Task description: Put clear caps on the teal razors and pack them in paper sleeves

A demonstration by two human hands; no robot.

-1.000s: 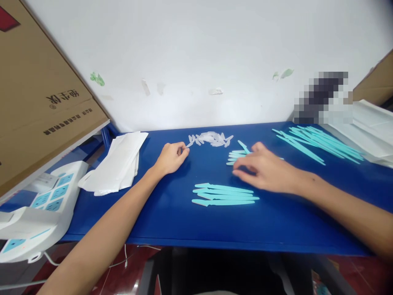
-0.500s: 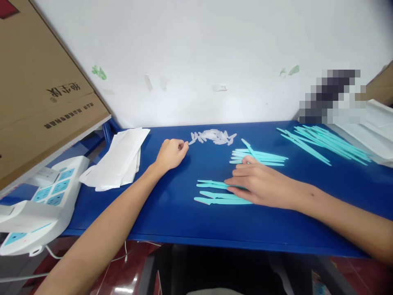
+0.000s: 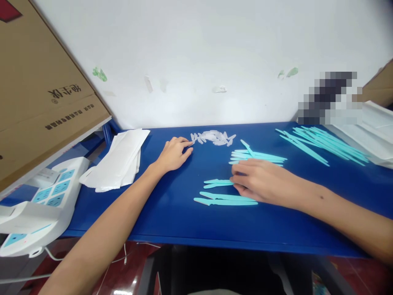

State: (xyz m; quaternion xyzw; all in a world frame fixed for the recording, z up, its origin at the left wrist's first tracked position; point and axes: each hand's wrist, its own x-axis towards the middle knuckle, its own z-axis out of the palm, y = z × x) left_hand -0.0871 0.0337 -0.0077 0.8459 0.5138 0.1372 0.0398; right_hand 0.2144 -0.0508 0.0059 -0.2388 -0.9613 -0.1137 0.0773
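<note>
My left hand (image 3: pixel 176 153) rests at the left end of a heap of small translucent white pieces (image 3: pixel 213 137), fingers apart, a fingertip at the nearest piece. My right hand (image 3: pixel 256 180) is closed round the right ends of two turquoise sticks (image 3: pixel 217 183) that lie close together on the blue table. Just below them are two more turquoise sticks (image 3: pixel 227 199), side by side. Behind my right hand a small group of turquoise sticks (image 3: pixel 264 155) lies with one stick slanting across it. A larger turquoise pile (image 3: pixel 331 143) is at the right.
White paper packets (image 3: pixel 118 159) lie on the left of the blue table (image 3: pixel 172 213). A white power strip (image 3: pixel 55 196) and a large cardboard box (image 3: pixel 49 82) are further left. At the right back stands a white tray (image 3: pixel 377 127).
My left hand has opened from a pinch and its fingers have spread at the white pieces. The two sticks at my right hand have shifted slightly to the right.
</note>
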